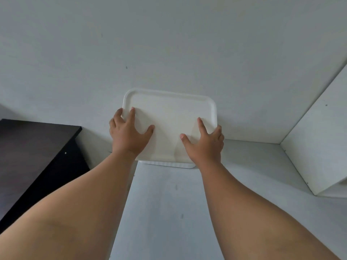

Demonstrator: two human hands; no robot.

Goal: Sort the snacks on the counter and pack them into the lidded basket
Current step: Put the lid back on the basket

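The lid [169,117] hides nearly all the basket [169,164] beneath; the dark table [28,147] runs off the left edge.

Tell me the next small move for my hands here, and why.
Probably press the lid down to seat it: the left hand and right hand hold its sides, the basket rim shows under its near edge, and no snacks are in view.
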